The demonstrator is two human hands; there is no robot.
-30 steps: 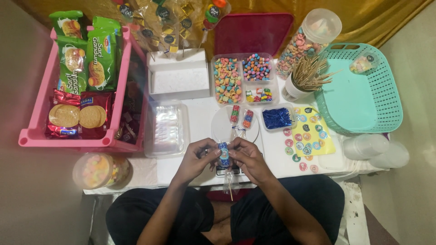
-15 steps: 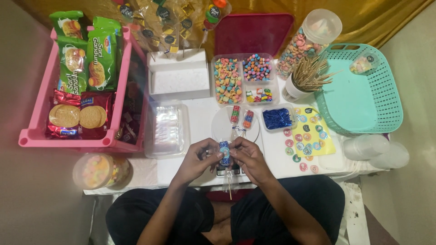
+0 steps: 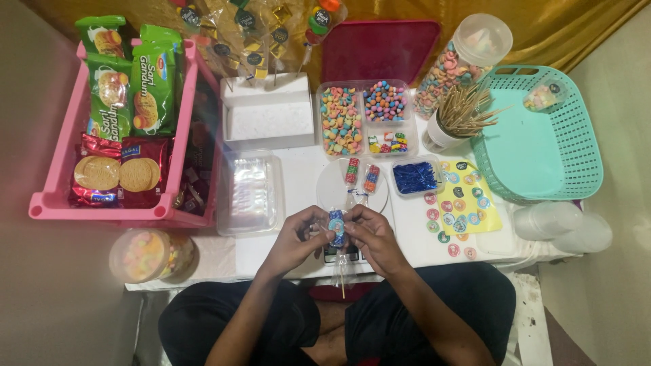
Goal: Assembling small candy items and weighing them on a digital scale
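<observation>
With your left hand and right hand both pinching the wrapped candy stick, keep it upright and steady above the round plate while you work the wrapper.

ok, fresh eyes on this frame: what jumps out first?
Probably the two hands at bottom centre, left hand and right hand, pinching a small wrapped treat on a stick between them. Then the colour: a pink crate of biscuit packs at far left, and a teal basket at right. Between them sits a clear divided tray of coloured sweets.
</observation>
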